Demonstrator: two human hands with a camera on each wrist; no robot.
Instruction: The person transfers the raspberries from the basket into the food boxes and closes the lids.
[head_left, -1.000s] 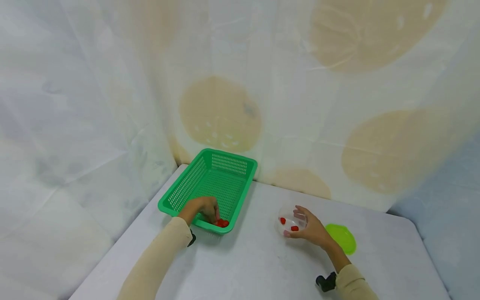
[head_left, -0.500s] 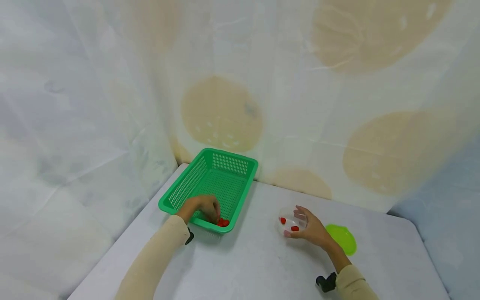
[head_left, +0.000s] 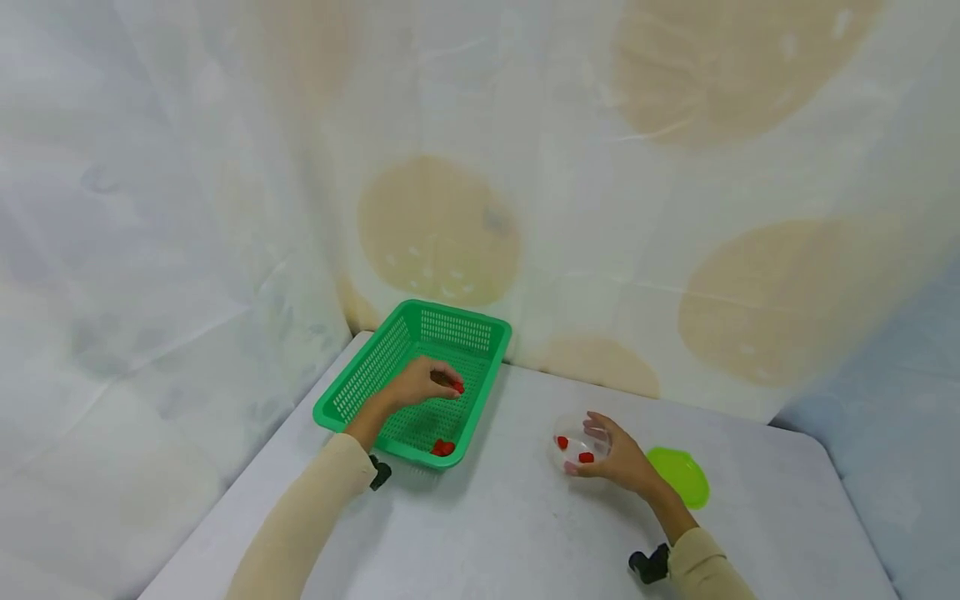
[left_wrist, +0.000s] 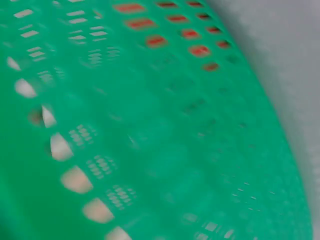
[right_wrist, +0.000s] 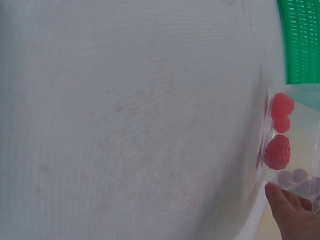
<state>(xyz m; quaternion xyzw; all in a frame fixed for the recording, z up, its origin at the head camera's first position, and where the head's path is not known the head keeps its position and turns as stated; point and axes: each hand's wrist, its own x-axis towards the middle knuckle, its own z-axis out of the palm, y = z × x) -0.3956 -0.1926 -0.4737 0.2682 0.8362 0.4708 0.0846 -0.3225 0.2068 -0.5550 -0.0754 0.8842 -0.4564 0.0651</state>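
Observation:
My left hand (head_left: 420,383) is over the green basket (head_left: 486,408) and pinches a red raspberry (head_left: 458,387) between thumb and fingers. More raspberries (head_left: 442,448) lie in the basket's near corner. On the table to the right, my right hand (head_left: 626,457) grips a clear plastic container (head_left: 567,429), thumb on the near side and fingers on the far side. In the right wrist view, raspberries (right_wrist: 277,152) show through the container's clear wall, and the fingers (right_wrist: 278,200) touch its side. The left wrist view shows only the basket's slotted wall (left_wrist: 150,110), with red behind some slots.
A lime-green lid (head_left: 681,477) lies on the white table (head_left: 495,533), partly behind the right wrist. A patterned curtain (head_left: 585,208) hangs along the table's back edge, close behind the basket.
My left hand has risen from the basket's near corner and moved up and slightly right, now with a raspberry in its fingers. The right hand stays in place on the container.

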